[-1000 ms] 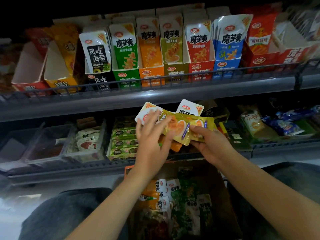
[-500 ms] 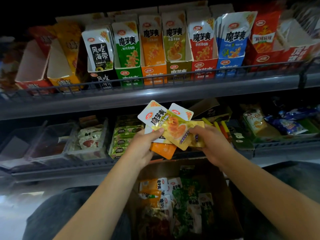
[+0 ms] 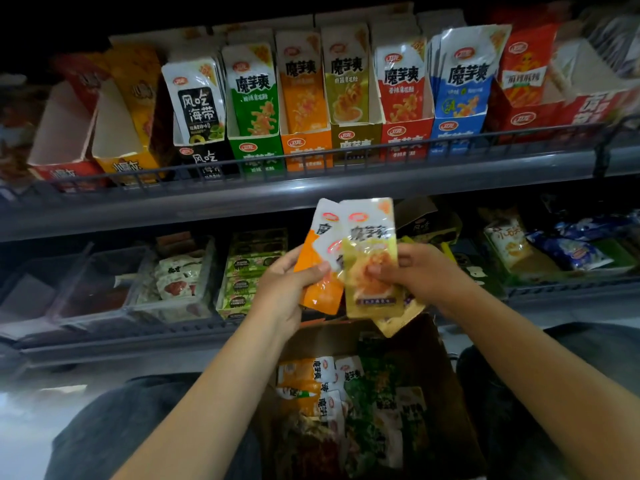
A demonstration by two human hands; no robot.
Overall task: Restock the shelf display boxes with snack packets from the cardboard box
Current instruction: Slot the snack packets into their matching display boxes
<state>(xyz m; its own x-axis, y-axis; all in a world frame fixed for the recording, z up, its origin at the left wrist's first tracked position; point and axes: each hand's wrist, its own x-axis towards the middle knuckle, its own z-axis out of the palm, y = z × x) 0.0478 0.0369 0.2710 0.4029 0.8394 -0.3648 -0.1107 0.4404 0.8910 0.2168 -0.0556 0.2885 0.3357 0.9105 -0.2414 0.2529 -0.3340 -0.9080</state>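
Nearest the camera: the cardboard box (image 3: 446, 393) is sitting open between the person's knees, still holding a loose pile of snack packets (image 3: 311, 379) in orange, green and white. Its lower part is running off the frame bottom and the contents deep inside are too dark to sort by flavour.

Above it, both hands are working one small fan of packets. The left hand (image 3: 287, 289) is pinching the orange packet (image 3: 318, 289), thumb pressing on the front, fingers curling behind. The right hand (image 3: 422, 271) is gripping the olive-yellow packet (image 3: 372, 265), thumb on its face, fingers wrapping the right edge. The packets are standing upright, print facing the camera, likely so the flavours can be read and split by colour before shelving. At least one more white-topped packet is sitting between them, and another is poking out below the right hand; the exact count is hard to tell, since they are overlapping.

Further back, the lower shelf (image 3: 554, 292) is carrying clear bins and mixed bags, mostly dim and blurry.

Farthest, the upper shelf (image 3: 311, 199) is holding the row of display boxes behind a wire rail. The orange display box (image 3: 306, 147) and the olive display box (image 3: 355, 140) are matching the held packets, so those are the probable targets. How full each box is behind its front packet cannot be seen. The left-end boxes look emptier, but the shelf ends are smearing into darkness.
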